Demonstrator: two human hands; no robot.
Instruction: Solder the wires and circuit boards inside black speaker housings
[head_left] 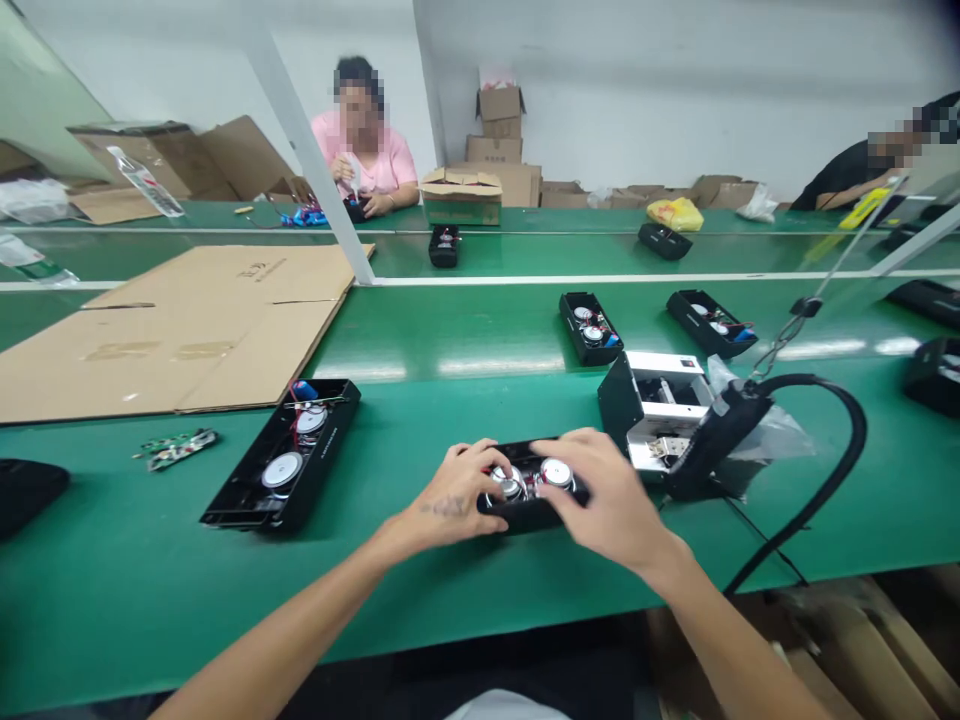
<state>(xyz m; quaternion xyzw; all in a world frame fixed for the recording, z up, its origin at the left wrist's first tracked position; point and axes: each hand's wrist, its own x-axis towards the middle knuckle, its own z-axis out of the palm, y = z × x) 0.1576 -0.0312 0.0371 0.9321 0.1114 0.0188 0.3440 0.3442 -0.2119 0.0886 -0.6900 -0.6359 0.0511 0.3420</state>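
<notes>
In front of me a black speaker housing (525, 515) lies on the green bench, its inner side up, with two round silver speaker drivers in it. My left hand (461, 495) grips the left end, fingers curled over the left driver (510, 485) and thumb at the near wall. My right hand (611, 500), slightly blurred, closes around the right end, thumb and fingers about the right driver (556, 473). Some of the housing is hidden under both hands. To the left, another speaker housing (319, 465) holds two drivers, red wires and a blue cylindrical part.
Small circuit boards (180, 448) and a cardboard sheet (187, 330) lie left. A white-and-black machine (660, 400) and a hanging black-handled tool (720, 440) with a cable stand right. More speaker housings (590, 328) sit beyond. A co-worker in pink (397, 165) sits opposite.
</notes>
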